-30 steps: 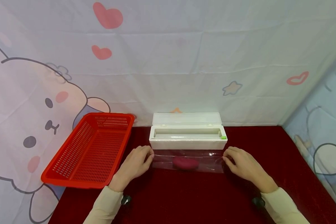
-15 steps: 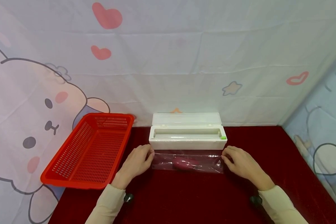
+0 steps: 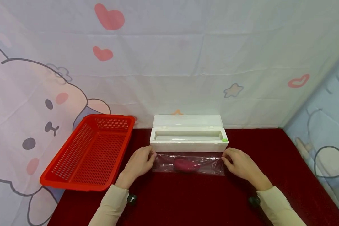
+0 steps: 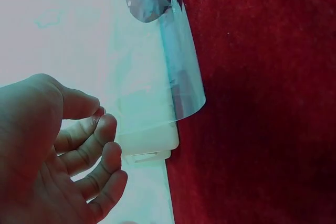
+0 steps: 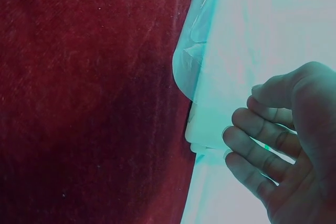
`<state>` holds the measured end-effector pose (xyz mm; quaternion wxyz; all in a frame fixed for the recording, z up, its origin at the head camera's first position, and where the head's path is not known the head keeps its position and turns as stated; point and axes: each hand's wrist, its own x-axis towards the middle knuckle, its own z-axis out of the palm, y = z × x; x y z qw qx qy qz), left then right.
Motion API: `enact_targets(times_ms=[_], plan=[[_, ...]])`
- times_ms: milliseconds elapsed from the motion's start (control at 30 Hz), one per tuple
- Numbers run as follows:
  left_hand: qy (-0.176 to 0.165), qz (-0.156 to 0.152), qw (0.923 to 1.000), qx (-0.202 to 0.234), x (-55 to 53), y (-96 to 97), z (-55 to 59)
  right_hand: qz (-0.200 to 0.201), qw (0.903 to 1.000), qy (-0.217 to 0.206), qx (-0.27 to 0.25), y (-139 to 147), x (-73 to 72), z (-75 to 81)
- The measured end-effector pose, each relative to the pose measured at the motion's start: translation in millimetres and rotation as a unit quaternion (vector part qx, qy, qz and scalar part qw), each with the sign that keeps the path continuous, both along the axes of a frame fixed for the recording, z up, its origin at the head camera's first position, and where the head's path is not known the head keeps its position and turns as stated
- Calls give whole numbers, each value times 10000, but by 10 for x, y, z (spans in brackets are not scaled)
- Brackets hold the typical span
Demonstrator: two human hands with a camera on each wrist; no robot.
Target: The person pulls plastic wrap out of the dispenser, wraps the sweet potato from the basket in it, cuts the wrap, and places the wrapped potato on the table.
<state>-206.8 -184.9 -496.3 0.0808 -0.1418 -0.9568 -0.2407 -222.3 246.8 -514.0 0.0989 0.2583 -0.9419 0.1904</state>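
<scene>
A sheet of clear plastic wrap stretches from the front of a white wrap dispenser and lies folded over a purplish-red oblong item, shaped like a sweet potato. My left hand pinches the wrap's left edge between thumb and index finger. At the right edge, my right hand pinches it the same way. The left wrist view has the wrap curling in a loop below the thumb and fingertips. A similar loop of wrap shows in the right wrist view.
The dispenser's lid stands raised at the back, and a green slider sits at its right end. To the left is a red plastic basket. Dark red cloth covers the table; a printed curtain hangs behind.
The wrap's top layer has come down closer over the oblong item and looks more wrinkled. My right hand has shifted slightly left; the left hand has barely moved.
</scene>
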Motion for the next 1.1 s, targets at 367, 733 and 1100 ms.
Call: enact_targets(times_ms=[367,733,1100], plan=[[-365,377,9984,205,-56,33,-82,-147,9995,-285,-52,-20,-63,-69],[-472,493,9970,367,-95,56,-173,-364,9972,-638,-150,-52,-100,-136],[-786,639,9938,454,-74,65,-263,-567,9913,-1186,-113,-115,-92,-194]])
